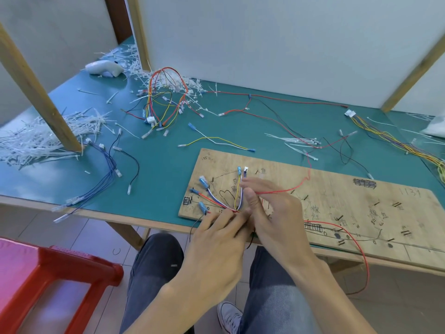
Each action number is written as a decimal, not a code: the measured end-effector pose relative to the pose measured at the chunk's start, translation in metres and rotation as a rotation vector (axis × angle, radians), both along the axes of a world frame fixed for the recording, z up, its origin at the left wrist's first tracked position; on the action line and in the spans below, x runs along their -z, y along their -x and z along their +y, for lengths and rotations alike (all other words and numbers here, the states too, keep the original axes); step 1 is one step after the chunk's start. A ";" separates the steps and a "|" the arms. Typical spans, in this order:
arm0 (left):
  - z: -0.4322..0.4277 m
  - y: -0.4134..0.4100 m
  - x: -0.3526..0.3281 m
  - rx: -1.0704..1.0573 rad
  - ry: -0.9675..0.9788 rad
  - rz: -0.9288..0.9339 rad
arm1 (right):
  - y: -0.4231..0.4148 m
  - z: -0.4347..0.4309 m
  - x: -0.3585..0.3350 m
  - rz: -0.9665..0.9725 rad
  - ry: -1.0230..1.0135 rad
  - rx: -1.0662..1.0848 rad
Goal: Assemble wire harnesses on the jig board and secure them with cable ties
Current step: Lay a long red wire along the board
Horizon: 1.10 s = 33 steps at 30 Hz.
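On the jig board [337, 189], the gathered wire bundle [221, 202] is pinched by the left hand [216, 239], while a red wire [309, 166] is gripped in the right hand's [274, 213] curled fingers.

Left hand [216, 237] and right hand [272, 213] hide where the wires [237, 191] meet.

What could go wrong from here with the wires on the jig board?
1. The right hand pinches a red wire that runs slack off the jig board; a tug might drag neighbouring wires.
2. The wire bundle shows no cable tie, so it may spring loose if released.
3. A red loop hanging past the board's near edge could snag.
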State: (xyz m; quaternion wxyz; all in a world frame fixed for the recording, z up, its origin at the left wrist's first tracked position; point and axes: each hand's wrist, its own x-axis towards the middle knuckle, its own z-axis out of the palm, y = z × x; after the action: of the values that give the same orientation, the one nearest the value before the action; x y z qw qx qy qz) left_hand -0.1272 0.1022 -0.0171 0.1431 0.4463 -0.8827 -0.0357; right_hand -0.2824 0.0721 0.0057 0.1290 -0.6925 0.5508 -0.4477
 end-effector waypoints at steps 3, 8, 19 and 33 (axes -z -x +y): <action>-0.001 0.000 -0.004 -0.001 -0.042 -0.051 | 0.013 -0.013 -0.004 -0.033 -0.024 0.044; -0.002 0.001 -0.005 0.008 -0.045 -0.107 | 0.020 -0.025 -0.007 -0.116 -0.132 0.135; -0.003 0.000 0.001 -0.004 -0.018 -0.064 | 0.012 -0.057 -0.021 0.133 -0.249 0.149; -0.003 -0.002 0.003 0.000 0.009 -0.042 | 0.022 -0.069 -0.028 -0.105 -0.364 0.201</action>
State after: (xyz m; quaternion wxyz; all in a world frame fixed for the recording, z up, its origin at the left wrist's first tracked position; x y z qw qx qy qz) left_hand -0.1253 0.0989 -0.0198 0.1262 0.4463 -0.8857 -0.0224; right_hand -0.3046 0.0034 0.0341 0.2353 -0.5753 0.6812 -0.3869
